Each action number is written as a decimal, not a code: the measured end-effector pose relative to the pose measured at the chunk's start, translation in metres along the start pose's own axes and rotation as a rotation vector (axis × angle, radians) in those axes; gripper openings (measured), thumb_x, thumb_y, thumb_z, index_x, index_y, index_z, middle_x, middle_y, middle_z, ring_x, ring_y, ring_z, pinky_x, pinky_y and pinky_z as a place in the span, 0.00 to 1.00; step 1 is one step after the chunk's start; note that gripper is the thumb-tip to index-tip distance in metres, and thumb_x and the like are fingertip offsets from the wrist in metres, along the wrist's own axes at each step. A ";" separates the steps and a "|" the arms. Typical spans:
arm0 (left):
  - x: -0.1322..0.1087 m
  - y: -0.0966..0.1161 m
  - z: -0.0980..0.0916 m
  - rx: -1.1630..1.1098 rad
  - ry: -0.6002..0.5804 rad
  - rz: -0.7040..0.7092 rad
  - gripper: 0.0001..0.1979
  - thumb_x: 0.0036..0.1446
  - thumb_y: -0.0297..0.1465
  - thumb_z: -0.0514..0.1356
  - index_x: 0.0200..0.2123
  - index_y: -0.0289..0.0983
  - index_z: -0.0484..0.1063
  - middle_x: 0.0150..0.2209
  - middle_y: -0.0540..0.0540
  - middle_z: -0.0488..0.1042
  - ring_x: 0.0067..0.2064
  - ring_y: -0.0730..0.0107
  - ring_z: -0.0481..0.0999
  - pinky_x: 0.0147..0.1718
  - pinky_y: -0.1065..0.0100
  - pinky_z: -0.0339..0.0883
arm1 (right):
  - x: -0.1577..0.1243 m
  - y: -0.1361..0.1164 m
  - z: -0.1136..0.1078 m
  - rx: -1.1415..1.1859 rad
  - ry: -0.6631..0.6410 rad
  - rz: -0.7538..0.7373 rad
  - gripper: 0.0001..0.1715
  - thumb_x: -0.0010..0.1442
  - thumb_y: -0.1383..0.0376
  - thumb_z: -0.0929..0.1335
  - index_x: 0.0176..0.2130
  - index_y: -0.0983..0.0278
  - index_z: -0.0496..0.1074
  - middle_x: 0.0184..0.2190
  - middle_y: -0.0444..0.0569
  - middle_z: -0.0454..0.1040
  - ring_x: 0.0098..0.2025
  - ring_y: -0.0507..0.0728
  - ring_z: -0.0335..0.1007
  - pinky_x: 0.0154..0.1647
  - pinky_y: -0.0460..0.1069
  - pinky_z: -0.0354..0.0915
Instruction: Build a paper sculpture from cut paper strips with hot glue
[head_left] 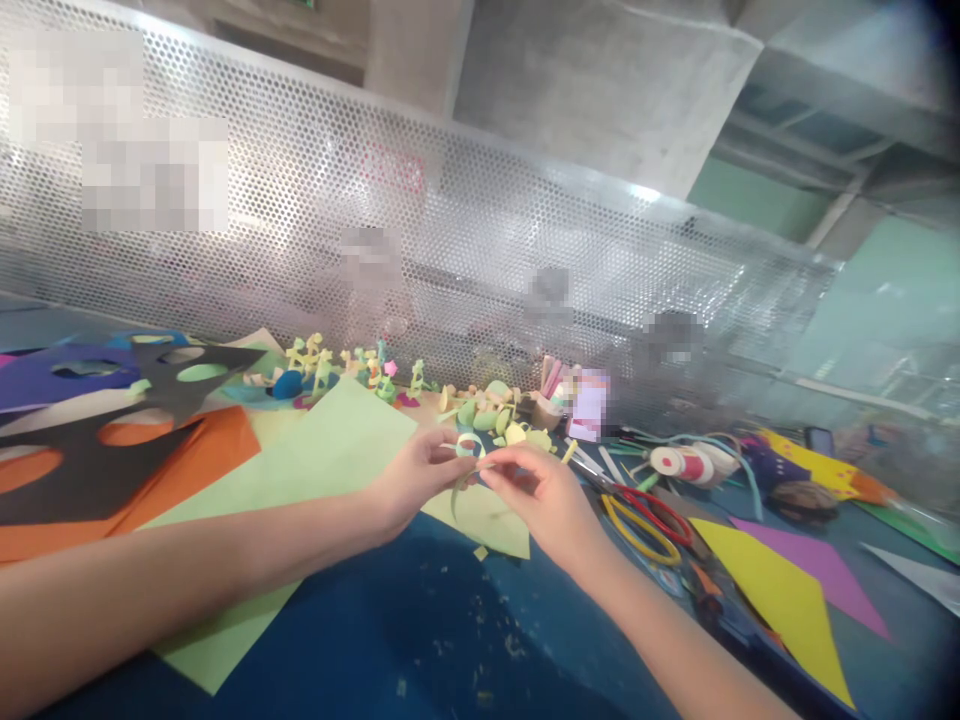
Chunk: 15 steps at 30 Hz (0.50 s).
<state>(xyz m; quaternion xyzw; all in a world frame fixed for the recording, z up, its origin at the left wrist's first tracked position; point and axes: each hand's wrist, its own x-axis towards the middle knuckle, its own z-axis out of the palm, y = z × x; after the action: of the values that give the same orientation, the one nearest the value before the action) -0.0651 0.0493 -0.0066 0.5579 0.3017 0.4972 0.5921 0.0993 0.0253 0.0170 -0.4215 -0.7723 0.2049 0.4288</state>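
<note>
A pale green paper strip (470, 441), curled into a loop with a loose tail hanging down, is pinched between both hands in the middle of the head view. My left hand (416, 472) closes its fingertips on the strip from the left. From the right, my right hand (541, 492) pinches it close by, thumb and forefinger together. Under my left forearm lies a large light green paper sheet (300, 470). Below the hands is a smaller pale yellow-green sheet (495, 525). Small paper flowers and leaves (487, 410) are grouped just behind the hands.
Scissors with red (671, 512) and yellow handles (637, 532) lie right of my right hand, near a thread spool (682, 463). Yellow paper (772, 590) is at right, cut-out black card (90, 460) at left. A perforated metal screen (465, 240) stands behind.
</note>
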 end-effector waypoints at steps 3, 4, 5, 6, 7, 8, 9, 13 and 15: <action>-0.001 -0.002 -0.001 0.050 -0.014 0.014 0.11 0.48 0.35 0.62 0.33 0.35 0.70 0.25 0.51 0.71 0.29 0.73 0.70 0.32 0.70 0.61 | -0.002 -0.005 0.000 -0.109 0.027 -0.075 0.07 0.57 0.63 0.64 0.35 0.59 0.73 0.32 0.47 0.69 0.33 0.54 0.67 0.32 0.48 0.64; -0.002 -0.002 -0.001 0.069 -0.018 0.018 0.11 0.48 0.36 0.62 0.32 0.35 0.70 0.26 0.51 0.71 0.29 0.72 0.71 0.32 0.70 0.62 | -0.002 -0.006 0.000 -0.141 0.036 -0.091 0.08 0.58 0.64 0.64 0.35 0.59 0.73 0.32 0.47 0.69 0.33 0.54 0.67 0.31 0.48 0.64; -0.002 -0.003 0.000 0.088 -0.021 0.021 0.10 0.48 0.36 0.62 0.31 0.35 0.71 0.26 0.50 0.70 0.29 0.72 0.71 0.32 0.70 0.62 | -0.002 -0.006 0.000 -0.170 0.047 -0.102 0.08 0.58 0.64 0.64 0.35 0.59 0.73 0.32 0.48 0.68 0.33 0.54 0.66 0.31 0.48 0.64; -0.003 -0.003 0.000 0.104 -0.024 0.023 0.10 0.48 0.36 0.62 0.31 0.35 0.71 0.26 0.50 0.70 0.29 0.71 0.71 0.32 0.69 0.62 | -0.002 -0.007 0.000 -0.196 0.055 -0.108 0.08 0.58 0.64 0.64 0.36 0.59 0.72 0.33 0.49 0.68 0.33 0.55 0.66 0.30 0.48 0.64; -0.003 -0.002 0.001 0.115 -0.029 0.023 0.10 0.48 0.36 0.62 0.31 0.35 0.71 0.26 0.50 0.70 0.29 0.72 0.71 0.32 0.69 0.62 | -0.003 -0.007 0.000 -0.220 0.066 -0.112 0.07 0.58 0.65 0.64 0.36 0.59 0.72 0.33 0.49 0.68 0.32 0.55 0.66 0.30 0.48 0.64; -0.004 -0.002 0.002 0.121 -0.039 0.023 0.10 0.49 0.36 0.61 0.31 0.34 0.71 0.26 0.50 0.70 0.29 0.72 0.71 0.32 0.69 0.62 | -0.003 -0.006 0.000 -0.244 0.077 -0.115 0.07 0.58 0.65 0.64 0.36 0.60 0.72 0.33 0.49 0.68 0.32 0.55 0.65 0.29 0.48 0.64; -0.004 -0.001 0.003 0.123 -0.052 0.022 0.10 0.49 0.36 0.61 0.31 0.34 0.72 0.27 0.50 0.71 0.29 0.72 0.71 0.32 0.69 0.62 | -0.003 -0.006 0.000 -0.268 0.090 -0.118 0.07 0.57 0.65 0.64 0.36 0.60 0.72 0.33 0.49 0.67 0.31 0.54 0.65 0.29 0.48 0.63; -0.006 0.000 0.005 0.104 -0.095 0.029 0.10 0.49 0.35 0.61 0.32 0.35 0.72 0.28 0.49 0.71 0.30 0.71 0.71 0.33 0.69 0.62 | -0.003 -0.002 0.001 -0.300 0.133 -0.122 0.07 0.56 0.66 0.64 0.38 0.59 0.68 0.34 0.49 0.65 0.29 0.53 0.63 0.31 0.49 0.65; -0.006 0.000 0.005 0.076 -0.095 0.032 0.09 0.48 0.34 0.62 0.33 0.35 0.72 0.29 0.49 0.71 0.31 0.70 0.71 0.35 0.68 0.62 | -0.003 0.001 0.003 -0.249 0.152 -0.100 0.09 0.56 0.65 0.65 0.40 0.59 0.65 0.34 0.48 0.65 0.30 0.53 0.63 0.32 0.49 0.66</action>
<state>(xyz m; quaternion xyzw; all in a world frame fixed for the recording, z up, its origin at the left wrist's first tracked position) -0.0626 0.0418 -0.0064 0.6077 0.2831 0.4677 0.5759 0.0980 0.0235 0.0138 -0.4468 -0.7771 0.0534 0.4400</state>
